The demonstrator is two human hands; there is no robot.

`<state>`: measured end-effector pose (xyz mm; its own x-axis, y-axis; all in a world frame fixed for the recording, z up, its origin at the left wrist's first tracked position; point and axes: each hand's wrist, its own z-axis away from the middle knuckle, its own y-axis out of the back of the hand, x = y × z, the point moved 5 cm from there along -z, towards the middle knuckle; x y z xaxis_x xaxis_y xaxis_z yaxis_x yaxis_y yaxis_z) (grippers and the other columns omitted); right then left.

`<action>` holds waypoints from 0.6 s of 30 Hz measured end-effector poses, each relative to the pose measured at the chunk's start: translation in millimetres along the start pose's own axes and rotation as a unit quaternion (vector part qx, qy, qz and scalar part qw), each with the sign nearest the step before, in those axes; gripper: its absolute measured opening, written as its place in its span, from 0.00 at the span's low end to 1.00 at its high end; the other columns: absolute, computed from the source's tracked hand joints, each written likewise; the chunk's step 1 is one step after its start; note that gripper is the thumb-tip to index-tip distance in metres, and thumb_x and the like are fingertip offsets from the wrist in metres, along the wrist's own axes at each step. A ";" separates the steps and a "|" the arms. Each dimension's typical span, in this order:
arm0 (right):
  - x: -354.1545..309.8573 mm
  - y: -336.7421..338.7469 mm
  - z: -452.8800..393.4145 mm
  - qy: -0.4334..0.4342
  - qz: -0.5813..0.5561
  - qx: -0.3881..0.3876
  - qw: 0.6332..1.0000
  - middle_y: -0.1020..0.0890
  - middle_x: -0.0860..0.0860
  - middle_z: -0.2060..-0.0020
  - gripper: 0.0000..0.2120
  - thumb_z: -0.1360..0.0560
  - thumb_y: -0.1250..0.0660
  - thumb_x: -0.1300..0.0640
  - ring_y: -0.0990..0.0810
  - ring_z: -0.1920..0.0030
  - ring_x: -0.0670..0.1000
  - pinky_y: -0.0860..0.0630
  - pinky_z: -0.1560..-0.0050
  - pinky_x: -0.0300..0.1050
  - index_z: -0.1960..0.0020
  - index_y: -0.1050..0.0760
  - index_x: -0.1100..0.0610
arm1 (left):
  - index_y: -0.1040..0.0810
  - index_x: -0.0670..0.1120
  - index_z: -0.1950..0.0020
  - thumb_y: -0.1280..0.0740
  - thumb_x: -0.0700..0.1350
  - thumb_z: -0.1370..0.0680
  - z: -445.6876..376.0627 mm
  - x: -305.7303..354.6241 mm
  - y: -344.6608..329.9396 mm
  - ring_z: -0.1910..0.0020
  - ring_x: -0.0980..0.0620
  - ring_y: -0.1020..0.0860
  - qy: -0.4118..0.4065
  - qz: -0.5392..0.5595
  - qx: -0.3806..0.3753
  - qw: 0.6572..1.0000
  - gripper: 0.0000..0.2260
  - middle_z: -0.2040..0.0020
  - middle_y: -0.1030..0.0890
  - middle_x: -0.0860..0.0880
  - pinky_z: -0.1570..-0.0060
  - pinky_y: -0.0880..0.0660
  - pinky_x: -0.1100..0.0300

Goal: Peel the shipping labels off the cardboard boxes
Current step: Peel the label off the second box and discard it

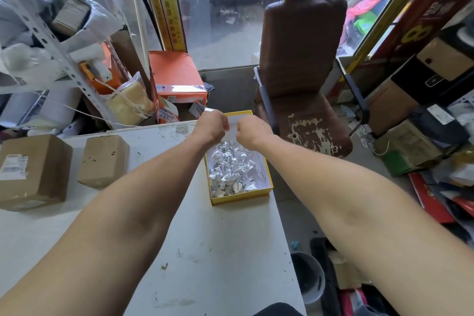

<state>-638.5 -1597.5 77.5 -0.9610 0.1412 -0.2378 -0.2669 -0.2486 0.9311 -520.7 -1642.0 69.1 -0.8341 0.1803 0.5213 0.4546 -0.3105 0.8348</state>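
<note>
I see both hands curled over the yellow tray (241, 196): left hand (211, 124) and right hand (252, 131) pinch a white label (209, 109), its top edge showing.

Both hands' fingers hidden; left box (25, 172) cropped

Both hands, left (210, 124) and right (252, 131), fingers curled, over a yellow tray (241, 196) of crumpled labels (230, 167).

Surface (225, 251): matt white, scuffed and stained. Cardboard boxes (33, 172): brown, matt. Yellow box (241, 196): smooth card, holding crumpled paper labels (232, 169). Chair (305, 59): brown leatherette, flaking on the seat.
</note>
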 end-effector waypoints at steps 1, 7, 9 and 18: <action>-1.3 0.6 0.9 0.001 0.002 -0.001 1.000 0.21 0.55 0.55 0.10 0.23 0.40 0.60 0.22 0.56 0.55 0.24 0.54 0.48 0.49 0.20 0.59 | 0.15 0.46 0.54 0.33 0.30 0.25 0.0 -0.3 -0.1 0.54 0.47 0.18 -0.001 -0.002 0.001 1.000 0.12 0.53 0.15 0.45 0.50 0.19 0.53; -9.5 8.2 16.6 0.004 0.018 0.000 1.000 0.25 0.55 0.56 0.10 0.25 0.40 0.61 0.26 0.57 0.56 0.30 0.59 0.45 0.50 0.21 0.61 | 0.16 0.47 0.50 0.34 0.40 0.23 18.8 1.8 6.8 0.52 0.47 0.19 -0.027 -0.059 -0.038 0.997 0.08 0.50 0.15 0.47 0.50 0.20 0.55; -15.4 9.1 23.7 0.003 0.024 0.001 1.000 0.25 0.55 0.55 0.08 0.25 0.40 0.61 0.26 0.56 0.57 0.31 0.58 0.45 0.51 0.22 0.60 | 0.18 0.47 0.41 0.30 0.42 0.25 32.3 -3.8 9.3 0.45 0.47 0.21 -0.032 -0.080 -0.070 0.994 0.13 0.44 0.18 0.48 0.45 0.24 0.57; -79.8 -18.2 72.3 0.026 0.031 -0.010 0.999 0.23 0.55 0.57 0.11 0.24 0.41 0.62 0.22 0.54 0.57 0.23 0.55 0.49 0.47 0.22 0.61 | 0.29 0.51 0.29 0.27 0.55 0.27 109.7 -68.6 25.2 0.34 0.40 0.31 0.010 -0.160 -0.127 0.979 0.28 0.36 0.23 0.44 0.36 0.29 0.47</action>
<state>-551.8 -1534.9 99.6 -0.9779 0.0756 -0.1949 -0.2083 -0.2746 0.9387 -417.8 -1559.8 73.8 -0.9279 0.2893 0.2353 0.0794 -0.4631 0.8827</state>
